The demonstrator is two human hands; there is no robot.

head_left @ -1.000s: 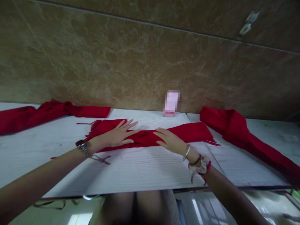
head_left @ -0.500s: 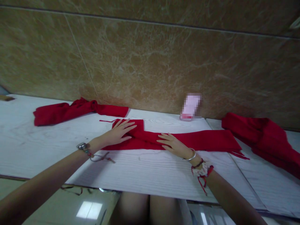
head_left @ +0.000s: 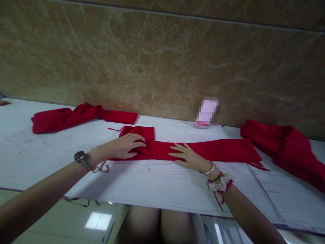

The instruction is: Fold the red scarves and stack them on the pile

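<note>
A long red scarf with fringed ends lies stretched across the white table in front of me. My left hand rests on its left part with the fingers curled, pinching the cloth near a folded-over end. My right hand lies flat and open on the middle of the scarf, fingers stretched to the left. I wear a watch on the left wrist, and a bangle and red cord on the right wrist.
A second red scarf lies bunched at the back left. A third red scarf lies heaped at the right. A small pink object leans against the brown marble wall. My knees show below the table's front edge.
The view has shifted left. My left hand's fingers have curled from spread flat into a grip on the scarf's left part. My right hand stays flat on the middle.
</note>
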